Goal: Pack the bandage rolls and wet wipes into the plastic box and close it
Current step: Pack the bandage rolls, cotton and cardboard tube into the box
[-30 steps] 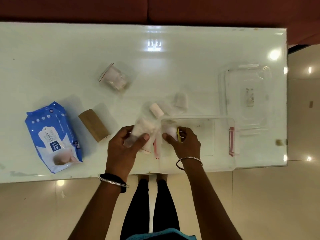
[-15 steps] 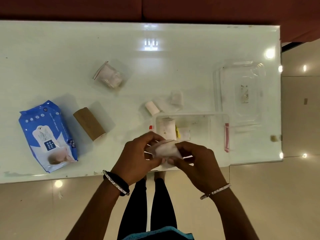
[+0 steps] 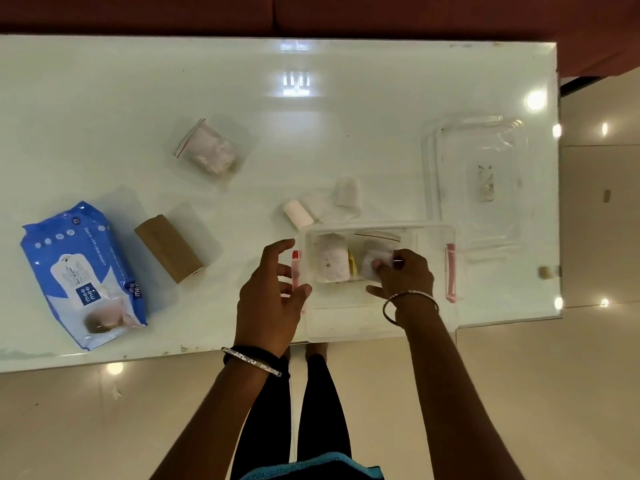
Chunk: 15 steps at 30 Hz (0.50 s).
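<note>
Right hand (image 3: 403, 271) now inside plastic box (image 3: 381, 327), pressing down a bagged bandage roll (image 3: 375, 263) — left hand (image 3: 273, 299) released it, fingers spread, empty. Wet wipes (image 3: 79, 271) remain outside.

Beside the plastic box (image 3: 381, 317), the right hand (image 3: 403, 275) hides part of the bagged bandage roll (image 3: 375, 263) in its grip, the lid's (image 3: 478, 188) label is too blurred to read, and the counter (image 3: 104, 98) is cut off left.

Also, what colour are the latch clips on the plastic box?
Pinkish red, one at each end of the plastic box; the right clip shows most clearly in the head view.
</note>
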Available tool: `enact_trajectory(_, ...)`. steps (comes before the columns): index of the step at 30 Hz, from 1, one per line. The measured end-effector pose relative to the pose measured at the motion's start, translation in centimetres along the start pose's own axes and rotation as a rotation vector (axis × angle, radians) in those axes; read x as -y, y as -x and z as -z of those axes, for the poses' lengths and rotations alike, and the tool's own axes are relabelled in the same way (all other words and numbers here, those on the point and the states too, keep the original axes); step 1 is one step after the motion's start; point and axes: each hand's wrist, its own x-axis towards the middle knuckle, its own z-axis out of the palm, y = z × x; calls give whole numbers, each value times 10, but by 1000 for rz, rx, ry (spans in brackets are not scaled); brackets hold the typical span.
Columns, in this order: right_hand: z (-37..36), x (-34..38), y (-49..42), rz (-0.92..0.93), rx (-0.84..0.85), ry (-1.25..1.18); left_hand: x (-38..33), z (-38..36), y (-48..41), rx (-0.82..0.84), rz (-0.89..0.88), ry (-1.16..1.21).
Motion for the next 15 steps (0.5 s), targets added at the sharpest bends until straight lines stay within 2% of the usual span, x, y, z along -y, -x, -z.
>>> enact_trajectory(3,-18,3,7,-96,66,-163,2,0,-1,22,6,56)
enact_trajectory(7,-35,-2,12,-97,29,-242,5,4,-6,66,6,53)
enact_trajectory(11,-37,-4,10,7,-19,-191,9,8,-10,94,-1,40)
enact_trajectory(15,-32,0,3,77,-49,-53,17,13,-13,29,19,112)
